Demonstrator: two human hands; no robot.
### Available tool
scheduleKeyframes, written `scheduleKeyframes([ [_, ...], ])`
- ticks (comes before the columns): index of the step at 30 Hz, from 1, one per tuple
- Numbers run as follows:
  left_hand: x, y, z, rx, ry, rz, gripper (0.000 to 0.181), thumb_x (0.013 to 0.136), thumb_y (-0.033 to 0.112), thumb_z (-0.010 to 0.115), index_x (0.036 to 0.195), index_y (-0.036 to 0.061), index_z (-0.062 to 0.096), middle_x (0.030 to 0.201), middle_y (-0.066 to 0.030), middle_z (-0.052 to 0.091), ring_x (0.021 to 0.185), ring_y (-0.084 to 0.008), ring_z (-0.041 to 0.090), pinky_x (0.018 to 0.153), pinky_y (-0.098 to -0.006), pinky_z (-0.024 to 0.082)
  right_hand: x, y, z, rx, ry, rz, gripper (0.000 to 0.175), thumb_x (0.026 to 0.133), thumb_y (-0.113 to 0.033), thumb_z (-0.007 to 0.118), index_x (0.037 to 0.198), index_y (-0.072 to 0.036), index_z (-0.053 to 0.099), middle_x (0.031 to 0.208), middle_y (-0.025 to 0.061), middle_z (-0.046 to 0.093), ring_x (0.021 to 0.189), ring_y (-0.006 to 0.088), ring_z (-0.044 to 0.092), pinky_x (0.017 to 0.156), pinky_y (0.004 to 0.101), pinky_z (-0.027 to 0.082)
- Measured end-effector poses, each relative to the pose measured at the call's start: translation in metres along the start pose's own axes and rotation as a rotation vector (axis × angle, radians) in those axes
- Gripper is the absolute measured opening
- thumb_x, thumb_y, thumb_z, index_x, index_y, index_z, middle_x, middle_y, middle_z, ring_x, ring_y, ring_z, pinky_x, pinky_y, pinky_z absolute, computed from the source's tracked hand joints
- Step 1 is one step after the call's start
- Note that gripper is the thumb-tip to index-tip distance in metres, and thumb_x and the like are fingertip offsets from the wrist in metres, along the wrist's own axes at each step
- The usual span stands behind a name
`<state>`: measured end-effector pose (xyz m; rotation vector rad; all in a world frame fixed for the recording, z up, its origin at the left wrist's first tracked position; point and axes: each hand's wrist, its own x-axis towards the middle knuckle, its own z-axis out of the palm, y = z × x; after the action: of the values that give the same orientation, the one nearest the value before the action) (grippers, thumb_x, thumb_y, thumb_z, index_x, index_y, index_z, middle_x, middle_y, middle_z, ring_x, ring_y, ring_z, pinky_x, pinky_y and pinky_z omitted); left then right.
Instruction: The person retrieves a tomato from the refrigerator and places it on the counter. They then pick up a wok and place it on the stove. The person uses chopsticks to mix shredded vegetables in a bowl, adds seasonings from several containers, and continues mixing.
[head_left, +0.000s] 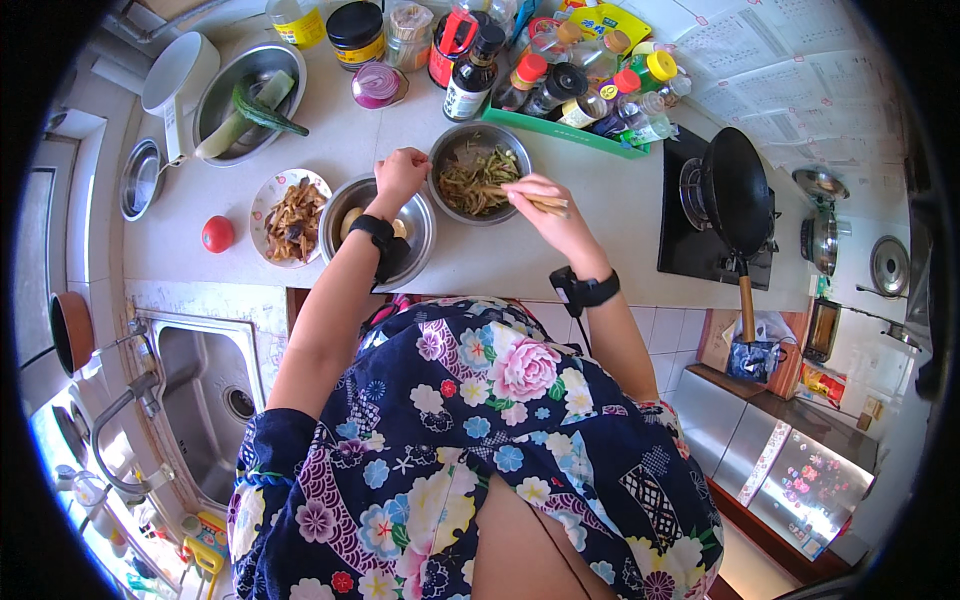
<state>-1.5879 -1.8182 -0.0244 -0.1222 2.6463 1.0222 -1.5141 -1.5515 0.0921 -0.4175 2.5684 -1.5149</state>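
My right hand (555, 214) grips a pair of wooden chopsticks (536, 199). Their far ends are in shredded greenish-brown food (476, 182) inside a steel bowl (480, 220). At that bowl's left rim, the curled fingers of my left hand (401, 174) pinch the edge. Beneath my left wrist stands a second steel bowl (421, 251) with pale rounded pieces (349, 223) in it, partly hidden by my arm. To its left, a patterned plate (264, 199) carries brown sliced food that looks like mushrooms (292, 225).
A tomato (217, 234) lies left of the plate. Behind it, a steel basin (289, 71) holds a cucumber (259, 111) and a pale peeled vegetable. A cut red onion (376, 84) and a green box of bottles (566, 135) line the back. A wok (739, 191) sits on the right-hand stove; a sink (202, 390) is at left.
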Motion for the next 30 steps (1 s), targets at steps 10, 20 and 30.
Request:
scheduleKeyframes([
  [10,-0.002,0.004,-0.011,0.037,0.004,0.007,0.025,0.087,0.029,0.068,0.104,0.0129,0.076,0.085,-0.0020,0.076,0.087,-0.0194,0.071,0.097,-0.0400,0.039,-0.003,0.011,0.016,-0.069,0.312,0.001,0.019,0.095,-0.006,0.066,0.112,-0.003,0.073,0.088,0.0080,0.065,0.075,0.0180,0.065,0.067,0.0286,0.050],
  [20,0.000,0.007,-0.002,0.007,0.003,0.007,0.026,0.086,0.030,0.070,0.104,0.0133,0.076,0.090,-0.0021,0.077,0.088,-0.0192,0.072,0.097,-0.0411,0.038,-0.041,0.003,0.017,0.051,0.121,0.039,0.018,0.096,-0.007,0.065,0.110,0.001,0.072,0.088,0.0068,0.066,0.076,0.0142,0.066,0.068,0.0270,0.051],
  [30,0.000,0.000,0.003,-0.074,-0.014,0.006,0.022,0.086,0.027,0.068,0.101,0.0135,0.077,0.082,-0.0005,0.076,0.086,-0.0191,0.071,0.097,-0.0394,0.038,-0.018,0.022,0.031,-0.067,0.369,-0.001,0.016,0.094,-0.006,0.067,0.107,0.000,0.072,0.086,0.0124,0.065,0.073,0.0225,0.064,0.065,0.0326,0.050],
])
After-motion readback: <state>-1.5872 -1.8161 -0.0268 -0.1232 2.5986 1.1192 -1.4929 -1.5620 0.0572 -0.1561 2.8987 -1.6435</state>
